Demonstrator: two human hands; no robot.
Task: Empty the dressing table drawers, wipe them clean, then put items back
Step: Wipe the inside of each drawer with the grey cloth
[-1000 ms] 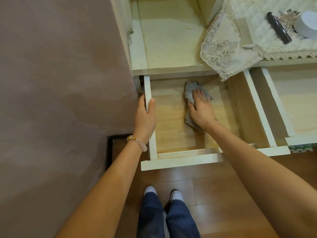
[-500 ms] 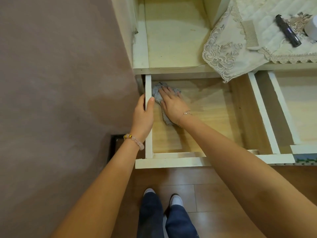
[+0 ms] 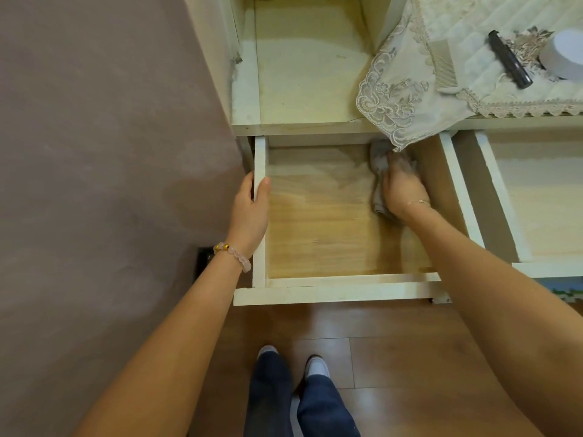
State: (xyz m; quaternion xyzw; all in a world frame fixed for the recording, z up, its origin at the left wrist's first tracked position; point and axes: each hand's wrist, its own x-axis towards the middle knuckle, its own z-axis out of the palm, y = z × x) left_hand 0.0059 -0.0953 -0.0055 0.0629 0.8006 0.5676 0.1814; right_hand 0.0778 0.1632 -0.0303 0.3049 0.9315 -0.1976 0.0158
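The left drawer of the cream dressing table is pulled out, its wooden bottom bare. My left hand grips the drawer's left side wall, thumb inside. My right hand presses a grey cloth flat on the drawer bottom at the far right corner, partly under the hanging lace. A second drawer stands open to the right, also bare inside.
A lace-edged cover drapes over the table top, carrying a comb, a black tube and a white round jar. An open shelf bay lies above the left drawer. A mauve wall runs along the left; my feet stand on wood flooring.
My right hand has swept the cloth from the drawer's far left corner across to its far right corner. My left hand has kept its grip on the side wall.
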